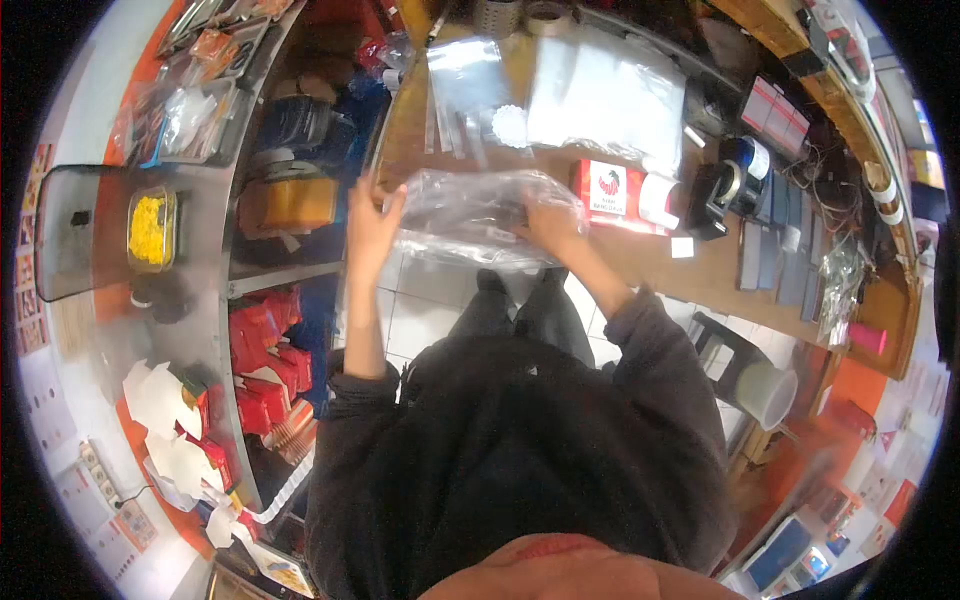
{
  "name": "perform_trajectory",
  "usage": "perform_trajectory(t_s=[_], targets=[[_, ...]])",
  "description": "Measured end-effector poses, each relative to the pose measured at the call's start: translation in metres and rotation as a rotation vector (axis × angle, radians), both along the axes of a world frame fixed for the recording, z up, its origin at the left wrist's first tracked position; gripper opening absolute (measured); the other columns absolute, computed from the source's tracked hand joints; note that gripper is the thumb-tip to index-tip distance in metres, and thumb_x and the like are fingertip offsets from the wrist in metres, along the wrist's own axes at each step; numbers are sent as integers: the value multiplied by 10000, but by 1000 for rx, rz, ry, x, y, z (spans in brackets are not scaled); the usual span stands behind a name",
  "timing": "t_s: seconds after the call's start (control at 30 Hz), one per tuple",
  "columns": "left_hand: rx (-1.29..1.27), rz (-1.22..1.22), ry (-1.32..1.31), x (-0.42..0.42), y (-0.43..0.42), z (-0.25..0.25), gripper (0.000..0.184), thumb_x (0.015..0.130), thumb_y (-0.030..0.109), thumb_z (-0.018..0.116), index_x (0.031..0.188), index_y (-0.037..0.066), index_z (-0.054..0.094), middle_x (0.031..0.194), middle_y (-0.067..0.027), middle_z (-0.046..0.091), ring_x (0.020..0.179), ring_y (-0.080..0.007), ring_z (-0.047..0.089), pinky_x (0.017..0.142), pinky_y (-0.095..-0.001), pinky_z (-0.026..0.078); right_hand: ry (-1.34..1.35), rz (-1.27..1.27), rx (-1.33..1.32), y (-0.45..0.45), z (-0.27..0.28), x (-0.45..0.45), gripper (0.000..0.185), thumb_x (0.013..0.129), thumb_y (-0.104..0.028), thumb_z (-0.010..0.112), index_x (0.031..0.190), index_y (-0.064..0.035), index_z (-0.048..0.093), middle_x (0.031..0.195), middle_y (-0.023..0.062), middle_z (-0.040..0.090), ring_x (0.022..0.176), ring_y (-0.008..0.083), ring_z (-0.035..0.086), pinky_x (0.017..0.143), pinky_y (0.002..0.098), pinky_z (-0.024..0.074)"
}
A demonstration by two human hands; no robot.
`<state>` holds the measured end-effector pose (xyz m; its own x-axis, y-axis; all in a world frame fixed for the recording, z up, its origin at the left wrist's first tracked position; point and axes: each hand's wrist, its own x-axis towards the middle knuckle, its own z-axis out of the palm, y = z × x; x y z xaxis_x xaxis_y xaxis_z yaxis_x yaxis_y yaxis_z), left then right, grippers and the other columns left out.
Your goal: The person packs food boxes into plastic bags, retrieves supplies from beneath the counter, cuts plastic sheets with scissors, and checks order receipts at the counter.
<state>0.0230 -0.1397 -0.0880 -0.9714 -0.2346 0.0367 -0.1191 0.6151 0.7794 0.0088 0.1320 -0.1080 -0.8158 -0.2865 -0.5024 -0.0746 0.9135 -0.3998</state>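
A crinkled clear plastic bag (460,215) stretches between my two hands at the near edge of the wooden table. My left hand (373,225) is at the bag's left end, thumb and fingers apart, the thumb close to the plastic. At the other end, my right hand (552,225) grips the bag, its fingers partly covered by the shiny film. Just right of that hand stands a red and white box (605,192) with a dark emblem and a white flap.
Flat clear plastic sheets (600,95) and smaller clear sleeves (468,80) lie farther back. A black tape dispenser (725,195) sits to the right. On the left, a metal shelf (240,200) holds red packets (265,350) below and a yellow-filled container (152,230) on top.
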Motion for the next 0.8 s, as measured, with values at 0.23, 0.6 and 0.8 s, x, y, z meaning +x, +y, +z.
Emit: perform_trajectory(t_s=[0.23, 0.6, 0.8], targets=[[-616, -871, 48, -24, 115, -57, 716, 725, 372, 705, 1295, 51, 414, 1294, -175, 452, 1256, -350, 360, 1051, -482, 258, 9, 91, -33, 28, 6, -4, 787, 722, -247, 719, 1354, -49, 293, 1191, 242, 502, 1087, 391, 508, 866, 454, 456], [13, -721, -23, -45, 232, 37, 355, 773, 150, 625, 1093, 16, 550, 1064, -182, 579, 987, -350, 551, 830, -416, 442, 204, -1138, -825, 192, 50, 95, 196, 909, -169, 529, 1018, -40, 628, 933, 43, 635, 859, 91, 557, 673, 239, 462], [-59, -877, 85, -33, 386, -36, 358, 771, 99, 618, 1110, 26, 527, 964, -172, 574, 914, -327, 568, 790, -382, 461, 390, -797, -544, 222, -8, 104, 160, 877, -128, 552, 992, -37, 618, 866, 44, 616, 764, 118, 559, 653, 265, 443]])
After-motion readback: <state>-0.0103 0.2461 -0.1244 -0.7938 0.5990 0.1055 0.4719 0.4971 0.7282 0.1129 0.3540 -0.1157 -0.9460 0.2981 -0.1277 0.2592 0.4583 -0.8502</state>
